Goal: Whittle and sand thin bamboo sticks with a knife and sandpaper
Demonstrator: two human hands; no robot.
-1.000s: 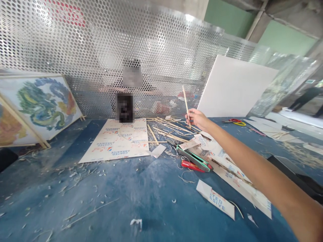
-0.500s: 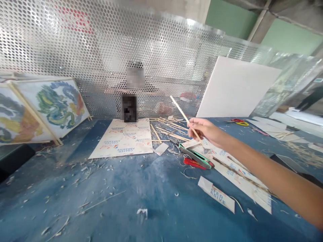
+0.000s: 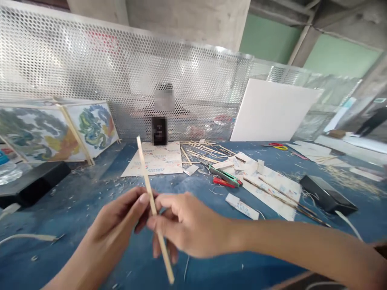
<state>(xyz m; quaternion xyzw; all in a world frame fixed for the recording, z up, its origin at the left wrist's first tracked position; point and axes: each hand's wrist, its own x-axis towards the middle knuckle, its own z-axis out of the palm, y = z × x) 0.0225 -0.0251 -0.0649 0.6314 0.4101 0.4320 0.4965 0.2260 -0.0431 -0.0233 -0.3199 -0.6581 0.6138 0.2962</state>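
Note:
A thin pale wooden strip point(image 3: 143, 166) is held tilted in front of me, its top leaning left. My right hand point(image 3: 184, 221) pinches it around the middle between thumb and fingers. Just above that grip, my left hand point(image 3: 123, 217) also has its thumb and fingers closed on the strip. Both hands are above the blue table, almost touching each other. Beyond them lie a green and black utility knife point(image 3: 225, 176), a red tool point(image 3: 223, 182) and a pile of similar strips point(image 3: 208, 149).
Printed abrasive paper sheets point(image 3: 166, 161) lie mid-table and to the right. A painted paper lantern point(image 3: 93, 129) stands at left near a black box point(image 3: 36, 181). Another black box point(image 3: 328, 193), scissors point(image 3: 278, 146) and a white board point(image 3: 275, 110) are at right. Perforated metal screen point(image 3: 199, 72) runs behind.
My right hand has brought the strip from over the pile back towards me and to the left. My left hand has come into view and taken hold of it. The view has shifted slightly.

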